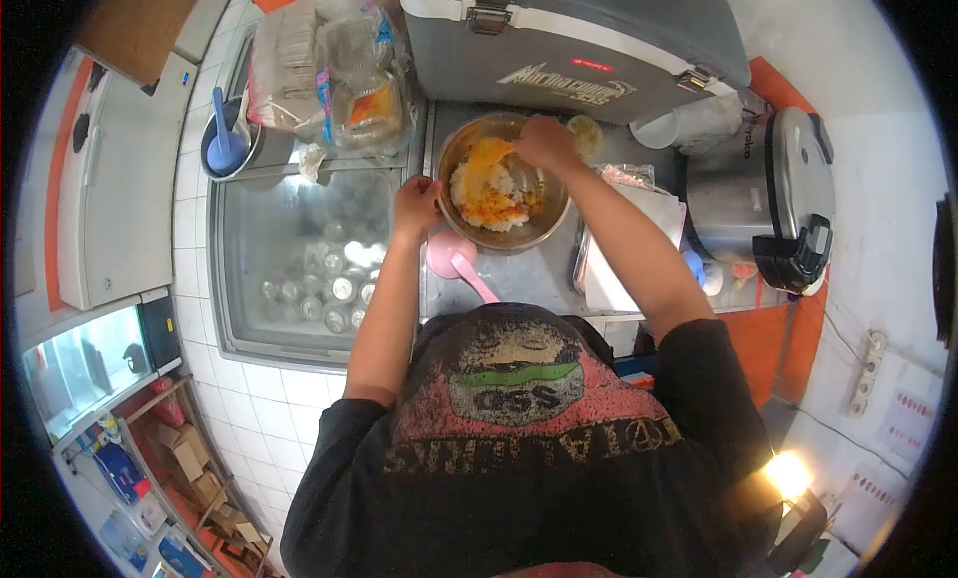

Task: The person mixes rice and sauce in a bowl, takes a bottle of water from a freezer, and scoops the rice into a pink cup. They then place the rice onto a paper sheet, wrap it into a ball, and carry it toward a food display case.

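Observation:
A round metal mixing bowl stands on the counter in front of me, with white rice and orange-red seasoning in it. My left hand grips the bowl's left rim, fingers closed against it. Over the bowl's upper right side, my right hand is closed on an orange spatula, whose blade reaches into the rice. My fingers hide its handle. Just below the bowl lies a pink ladle, its handle pointing towards me. A small clear cup with pale contents is right of my right hand.
A grey cooler box stands behind the bowl. To the right are a rice cooker and white paper sheets. On the left, a glass-topped freezer shows several cans; packs of plastic containers and a dark pot sit beyond.

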Demonstrator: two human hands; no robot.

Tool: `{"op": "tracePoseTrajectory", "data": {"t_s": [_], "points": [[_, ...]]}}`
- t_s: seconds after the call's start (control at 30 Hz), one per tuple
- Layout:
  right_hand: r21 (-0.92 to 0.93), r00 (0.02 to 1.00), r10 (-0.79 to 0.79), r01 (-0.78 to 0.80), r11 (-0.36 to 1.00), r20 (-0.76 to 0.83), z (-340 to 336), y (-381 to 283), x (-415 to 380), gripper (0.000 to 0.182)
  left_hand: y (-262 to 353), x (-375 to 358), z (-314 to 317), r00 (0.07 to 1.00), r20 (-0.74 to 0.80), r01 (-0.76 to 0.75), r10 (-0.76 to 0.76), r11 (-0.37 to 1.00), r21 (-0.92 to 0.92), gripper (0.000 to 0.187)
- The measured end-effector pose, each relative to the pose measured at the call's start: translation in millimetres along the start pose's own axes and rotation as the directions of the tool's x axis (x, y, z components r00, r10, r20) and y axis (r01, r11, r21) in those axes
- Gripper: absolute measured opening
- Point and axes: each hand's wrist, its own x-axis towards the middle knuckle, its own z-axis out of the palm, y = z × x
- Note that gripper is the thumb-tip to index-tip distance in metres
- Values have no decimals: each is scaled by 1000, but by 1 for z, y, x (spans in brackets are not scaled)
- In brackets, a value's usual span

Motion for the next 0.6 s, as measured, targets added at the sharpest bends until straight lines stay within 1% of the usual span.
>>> {"op": "tracePoseTrajectory", "data": {"t_s": [0.03,0.07,0.1,0.13,0.17,0.2,0.23,0.27,0.33,0.4,0.43,0.47,0.5,0.53,0.6], "points": [[49,992,111,-108,993,-60,3,-2,4,34,3,3,1,1000,6,-3,3,1000,21,13],[52,992,113,-109,993,-65,24,-1,11,34,5,3,2,1000,9,-7,7,1000,23,13],[7,995,75,-74,997,-69,65,4,22,34,7,0,4,1000,-9,-12,12,1000,9,14],[-39,997,34,-37,999,-70,87,7,28,35,9,-3,6,999,-30,-16,16,1000,-7,14],[-40,997,31,-34,999,-70,85,8,32,35,9,-1,7,999,-33,-17,17,1000,-7,14],[-10,997,-28,29,1000,76,82,9,34,32,7,-1,7,998,-43,-51,52,999,10,15],[31,971,-88,83,996,224,77,8,27,28,1,-2,5,996,-51,-78,80,996,31,15],[31,971,-89,85,996,223,63,12,25,28,-5,3,3,995,-52,-80,81,996,31,15],[-151,950,-272,295,944,153,10,15,9,27,-28,22,-4,993,-57,-95,100,991,97,16],[-269,991,-128,135,954,42,-4,30,19,28,-17,14,-3,997,-52,-58,63,995,79,16],[-272,990,-131,140,952,52,-9,32,9,28,-14,9,-3,999,-38,-28,31,997,71,15],[-304,996,-90,87,949,6,-15,34,-1,26,-8,6,-2,999,-40,-29,31,997,69,15],[-332,998,-48,31,943,-43,-17,34,-10,24,-5,4,-1,1000,-13,7,-6,999,37,15],[-332,998,-46,29,943,-42,-5,38,-12,24,-3,2,-1,999,18,44,-44,999,7,14],[-285,989,-61,97,954,135,34,51,-6,35,0,3,1,999,17,27,-27,999,31,15]]}}
